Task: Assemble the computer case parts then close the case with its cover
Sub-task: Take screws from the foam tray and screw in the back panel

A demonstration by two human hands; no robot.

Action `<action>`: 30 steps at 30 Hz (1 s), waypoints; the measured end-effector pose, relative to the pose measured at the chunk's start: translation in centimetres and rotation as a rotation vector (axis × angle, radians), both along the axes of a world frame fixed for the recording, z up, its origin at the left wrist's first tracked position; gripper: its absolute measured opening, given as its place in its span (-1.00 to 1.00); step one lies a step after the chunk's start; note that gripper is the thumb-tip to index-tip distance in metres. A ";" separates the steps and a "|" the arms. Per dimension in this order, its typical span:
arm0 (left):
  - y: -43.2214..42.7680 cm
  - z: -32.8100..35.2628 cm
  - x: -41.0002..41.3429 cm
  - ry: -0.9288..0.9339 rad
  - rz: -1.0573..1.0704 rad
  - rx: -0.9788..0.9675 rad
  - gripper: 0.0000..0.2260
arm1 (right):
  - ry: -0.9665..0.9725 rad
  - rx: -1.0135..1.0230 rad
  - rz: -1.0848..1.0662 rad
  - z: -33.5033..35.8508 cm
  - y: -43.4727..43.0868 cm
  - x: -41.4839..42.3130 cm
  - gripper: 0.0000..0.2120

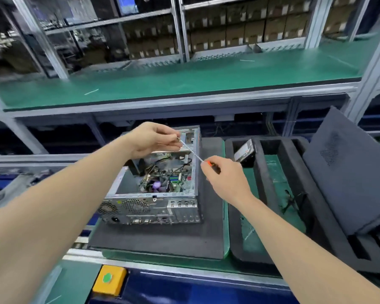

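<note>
- The computer case (pixel 154 207) lies open-topped on a dark foam pad (pixel 162 240) on the surface, with board and cables exposed inside.
- The right hand (pixel 226 178), above the case's right wall, has its fingers curled round the orange-and-black handle of a screwdriver (pixel 191 151).
- The left hand (pixel 154 139), above the case's far end, pinches at the shaft tip. It is apparently seating a screw, though the object is too small to confirm.
- Judged step: fastening internal parts, with closing not yet begun.
- A grey perforated panel (pixel 342 172), likely the cover, leans well right of the case. A hard drive (pixel 245 153) sits between them.
- The next move calls for lowering the tip squarely onto its hole without shedding the screw.
</note>
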State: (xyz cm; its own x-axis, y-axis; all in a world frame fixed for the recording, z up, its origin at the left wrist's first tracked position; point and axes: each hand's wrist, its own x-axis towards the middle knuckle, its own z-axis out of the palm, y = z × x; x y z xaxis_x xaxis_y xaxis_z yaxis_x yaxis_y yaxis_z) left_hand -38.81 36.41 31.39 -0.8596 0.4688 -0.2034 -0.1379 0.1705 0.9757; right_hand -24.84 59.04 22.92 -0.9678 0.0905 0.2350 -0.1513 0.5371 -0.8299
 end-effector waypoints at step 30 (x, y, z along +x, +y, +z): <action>-15.5 -7.4 2.4 -0.587 -0.005 0.312 -0.66 | -0.357 -0.827 -0.127 -4.1 -24.1 6.4 -0.79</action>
